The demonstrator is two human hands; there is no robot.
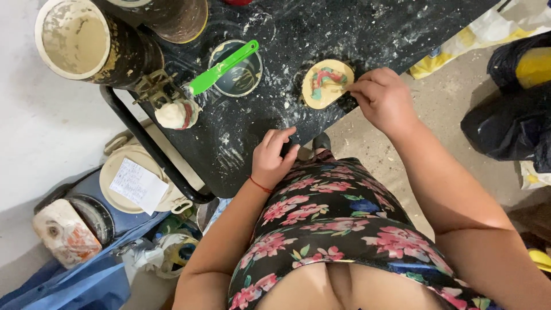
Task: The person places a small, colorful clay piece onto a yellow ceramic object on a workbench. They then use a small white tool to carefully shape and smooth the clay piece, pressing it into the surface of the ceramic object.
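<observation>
Right hand point(383, 99) pinching a thin tool against round cream clay disc with red-green relief point(327, 83) on black dusty tabletop point(344, 28). Left hand point(274, 156) resting at tabletop edge, grip loosely curled, empty.

Black table point(344, 34), top dusted w/ white powder & smears, black tube rim along left edge. On it: round tan disc point(327, 83) w/ red & green bits, right of centre; shallow round tin point(236, 73) w/ green spatula point(222, 67) lying across it, mid; white lump point(178, 113) w/ red streak near left edge; two big crusted buckets point(97, 40) far left
</observation>
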